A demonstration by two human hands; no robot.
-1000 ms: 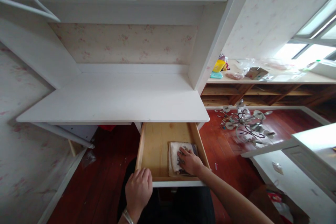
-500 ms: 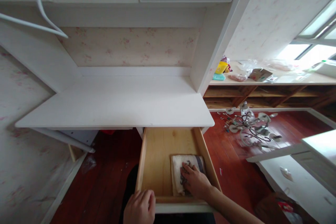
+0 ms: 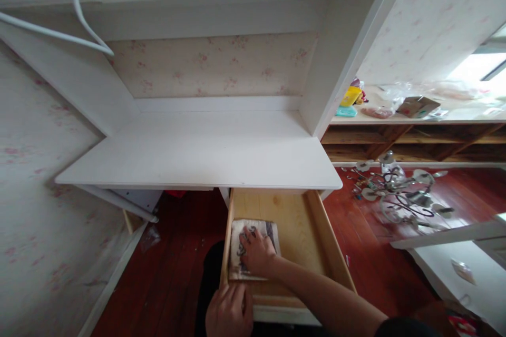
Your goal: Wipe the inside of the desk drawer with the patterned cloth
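Note:
An open wooden drawer (image 3: 300, 231) juts out from under the white desk. Inside it, against the left wall, lies a folded pale cloth (image 3: 236, 253) with dark print and a grey band. My right hand (image 3: 256, 253) rests on top of the cloth, fingers spread and flat, the arm reaching across the drawer's front. At the front left corner, my left hand (image 3: 230, 309) has its fingers curled over the drawer's edge; the fingertips are hidden.
The white desk top (image 3: 221, 158) hangs over the back of the drawer. A dismantled chandelier (image 3: 407, 189) lies on the red floor at right. Bags and a cardboard box (image 3: 418, 107) sit on the low shelf unit. A white cable (image 3: 79, 26) dangles at upper left.
My right hand has slid the cloth leftward, from the drawer's right side to its left wall. My left hand stays at the front left corner. The view has shifted slightly.

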